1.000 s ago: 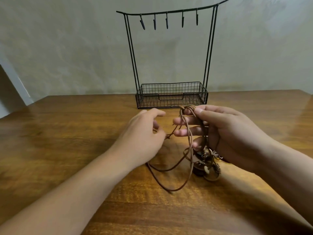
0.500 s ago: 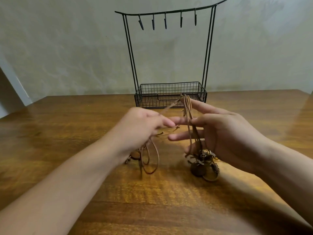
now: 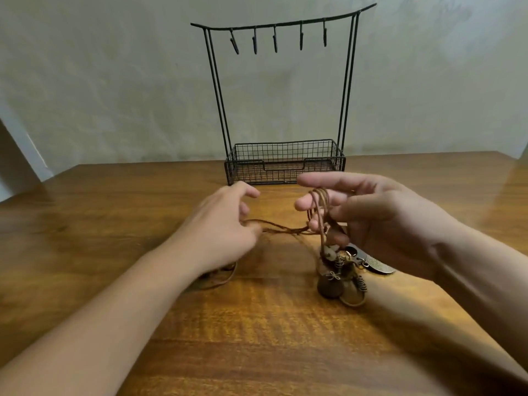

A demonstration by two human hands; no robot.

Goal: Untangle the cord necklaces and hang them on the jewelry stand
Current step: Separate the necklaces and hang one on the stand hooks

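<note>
You are looking down at a wooden table (image 3: 257, 338) with both of your bare hands raised over its middle. Your right hand (image 3: 380, 221) is holding a bundle of brown cord necklaces (image 3: 320, 207): several loops are draping over your middle fingers, the forefinger is pointing left above them, and the thumb is curling in against the cords. Below that hand, a cluster of pendants (image 3: 340, 275) is hanging from the cords, dark round beads and coiled metal charms, reaching down to the table just near your right wrist; whether they are resting on the wood is hard to tell.

One strand (image 3: 285, 230) is stretching left from the bundle to your left hand (image 3: 225, 232), whose lower fingers are curling around it while the forefinger and thumb are standing loosely apart above. Under your left wrist, a loop of cord (image 3: 225, 277) is lying on the table.

At the far side of the table, centred against a pale wall (image 3: 114, 81), a black wire jewelry stand (image 3: 285, 164) is standing upright. It has a mesh basket at its base and a curved top bar carrying five hooks (image 3: 275, 42).
</note>
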